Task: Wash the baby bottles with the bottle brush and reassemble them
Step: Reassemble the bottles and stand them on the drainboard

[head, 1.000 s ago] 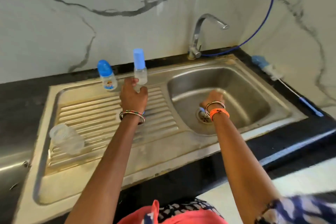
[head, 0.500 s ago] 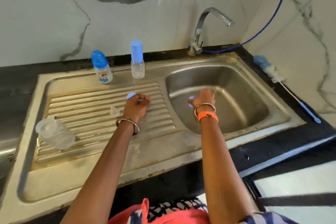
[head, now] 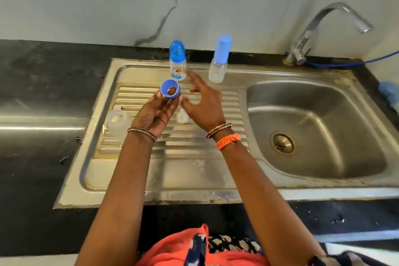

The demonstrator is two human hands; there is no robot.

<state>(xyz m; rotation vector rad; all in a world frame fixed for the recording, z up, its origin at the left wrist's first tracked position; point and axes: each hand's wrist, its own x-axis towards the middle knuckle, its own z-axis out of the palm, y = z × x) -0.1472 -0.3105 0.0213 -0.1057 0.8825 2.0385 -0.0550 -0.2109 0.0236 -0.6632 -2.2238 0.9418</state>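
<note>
Left hand pinched blue collar ring; right hand hovered with fingers spread, holding nothing. Clear teat lay between them on drainboard (wet, ribbed): likely to slip or roll if fumbled.

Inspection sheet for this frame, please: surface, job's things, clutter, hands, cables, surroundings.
Surface: steel drainboard, ribbed; sink basin holds nothing seen.
Job's things: two capped bottles, short bottle and tall bottle, upright at the back; clear bottle lying on the ribs; teat on the ribs; blue collar ring; brush head at right edge.
Clutter: nothing seen.
Hands: left hand holds the ring; right hand open, fingers spread.
Cables: blue hose by the tap.
Surroundings: marble wall, black counter.
</note>
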